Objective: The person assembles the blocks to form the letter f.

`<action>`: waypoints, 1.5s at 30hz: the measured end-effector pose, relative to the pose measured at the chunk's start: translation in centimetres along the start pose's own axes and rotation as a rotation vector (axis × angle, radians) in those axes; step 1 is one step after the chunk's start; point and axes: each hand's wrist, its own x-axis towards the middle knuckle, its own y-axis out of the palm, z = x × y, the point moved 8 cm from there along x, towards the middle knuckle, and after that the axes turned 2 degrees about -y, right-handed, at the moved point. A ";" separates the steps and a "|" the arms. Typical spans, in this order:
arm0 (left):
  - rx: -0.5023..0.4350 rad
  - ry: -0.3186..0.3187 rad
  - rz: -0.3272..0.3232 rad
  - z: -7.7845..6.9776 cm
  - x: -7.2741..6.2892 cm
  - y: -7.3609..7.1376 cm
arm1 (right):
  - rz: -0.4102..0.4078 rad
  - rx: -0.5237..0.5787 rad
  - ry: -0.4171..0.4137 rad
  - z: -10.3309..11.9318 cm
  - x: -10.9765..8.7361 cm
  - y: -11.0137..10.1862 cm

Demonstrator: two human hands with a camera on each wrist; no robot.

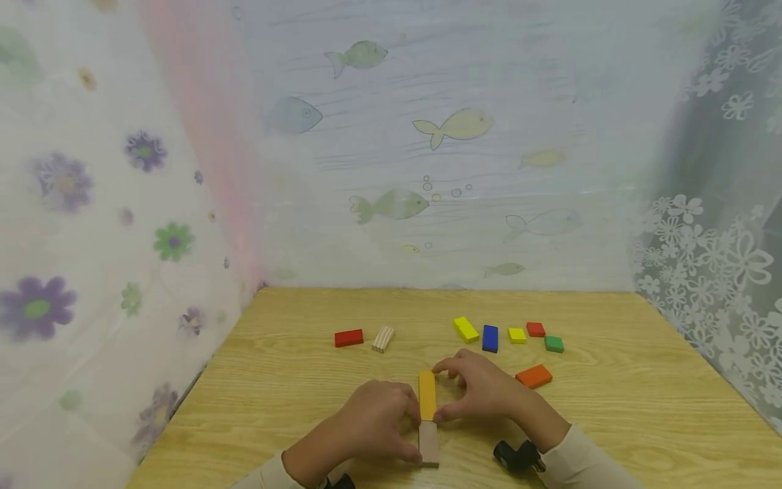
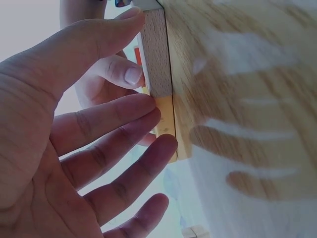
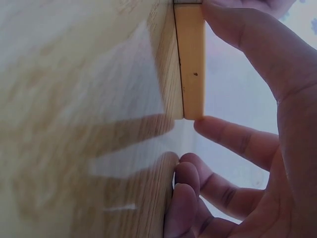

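Two blocks lie end to end in a line: a yellow-orange block (image 1: pixel 427 395) at the far end and a plain wooden block (image 1: pixel 429 443) nearer me. From the left, my left hand (image 1: pixel 380 420) touches them with fairly straight fingers. Its thumb is at the plain block's near end, and its fingertips (image 2: pixel 166 144) reach the yellow-orange block's side. My right hand (image 1: pixel 482 386) pinches the yellow-orange block (image 3: pixel 192 64) lengthwise, thumb by the joint and index finger at the far corner. In the right wrist view its other fingers (image 3: pixel 181 208) are bent beside the tabletop.
Farther back on the wooden table (image 1: pixel 275 380) lie a red block (image 1: pixel 349 337), a striped wooden piece (image 1: pixel 383 339), a yellow block (image 1: pixel 466 329) and a blue block (image 1: pixel 490 338). Smaller yellow (image 1: pixel 516 335), red (image 1: pixel 535 329) and green pieces (image 1: pixel 554 343) are right; an orange block (image 1: pixel 534 376) lies by my right wrist.
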 end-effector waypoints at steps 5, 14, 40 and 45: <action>0.001 -0.004 0.001 0.0 0.0 0.1 | 0.000 0.006 -0.008 0.1 0.0 0.1; 0.027 0.009 -0.007 -0.3 -0.5 0.3 | 0.007 -0.003 -0.020 0.1 -0.2 0.6; 0.081 0.064 -0.025 -0.8 -0.3 -0.1 | -0.005 -0.014 0.013 -0.6 0.1 0.4; 0.088 0.053 -0.017 -0.6 -0.2 0.1 | -0.011 -0.009 0.014 -0.5 0.1 0.3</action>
